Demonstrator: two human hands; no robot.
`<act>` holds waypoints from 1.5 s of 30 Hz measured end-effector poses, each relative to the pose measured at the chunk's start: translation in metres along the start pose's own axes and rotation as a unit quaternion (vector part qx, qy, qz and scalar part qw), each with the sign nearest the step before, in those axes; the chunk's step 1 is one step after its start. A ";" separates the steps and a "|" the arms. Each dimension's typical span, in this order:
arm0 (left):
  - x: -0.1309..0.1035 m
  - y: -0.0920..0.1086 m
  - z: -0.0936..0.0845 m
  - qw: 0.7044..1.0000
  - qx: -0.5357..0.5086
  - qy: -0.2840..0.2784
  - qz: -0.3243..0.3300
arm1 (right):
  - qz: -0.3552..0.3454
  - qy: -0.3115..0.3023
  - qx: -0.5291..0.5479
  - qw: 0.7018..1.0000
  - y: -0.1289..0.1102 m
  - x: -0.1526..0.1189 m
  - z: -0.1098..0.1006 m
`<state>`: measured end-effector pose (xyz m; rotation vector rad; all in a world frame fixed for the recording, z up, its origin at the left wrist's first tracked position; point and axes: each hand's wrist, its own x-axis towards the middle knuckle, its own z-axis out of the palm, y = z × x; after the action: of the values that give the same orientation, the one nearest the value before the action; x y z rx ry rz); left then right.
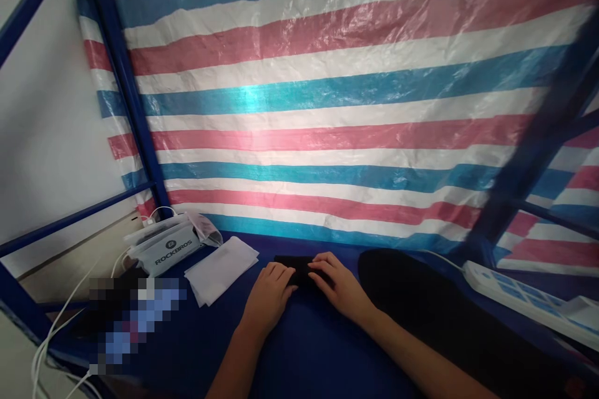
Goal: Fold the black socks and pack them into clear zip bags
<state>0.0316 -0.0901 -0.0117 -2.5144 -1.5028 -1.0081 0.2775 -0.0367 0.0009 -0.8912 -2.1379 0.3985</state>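
A small black item, apparently folded cloth (302, 269), lies on the dark blue surface in front of me. My left hand (267, 296) closes on its left side, fingers over the top and thumb at the near edge. On the opposite side my right hand (342, 287) grips it, with fingers curved over the top and thumb towards the middle. The hands are a short gap apart, and both cover part of the black cloth. A larger black piece of fabric (402, 280) spreads to the right, partly beneath my right forearm.
Folded white paper or tissue (222, 269) lies left of my hands, beside a grey ROCKBROS pouch (171, 249). A blurred-out object (140, 318) and white cables are nearer left. A white power strip (528, 302) stands right. Blue metal posts and a striped sheet (327, 137) enclose the back.
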 end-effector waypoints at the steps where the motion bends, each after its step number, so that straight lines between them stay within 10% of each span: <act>1: 0.000 0.000 0.000 1.000 0.012 0.003 0.002 | -0.032 0.002 -0.012 0.999 -0.001 0.000 -0.001; 6: 0.000 0.002 0.004 0.999 0.039 0.009 0.001 | -0.098 -0.070 -0.029 0.992 0.001 0.000 -0.008; 21: -0.004 0.001 0.003 1.000 0.011 -0.002 -0.008 | 0.079 -0.093 0.103 0.987 0.008 0.008 -0.016; 45: -0.002 0.008 -0.005 1.000 -0.005 -0.001 0.017 | -0.067 -0.090 -0.022 0.993 0.005 -0.004 -0.013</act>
<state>0.0348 -0.0977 -0.0065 -2.5392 -1.4525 -1.0124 0.2914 -0.0365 0.0048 -0.7559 -2.3648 0.3764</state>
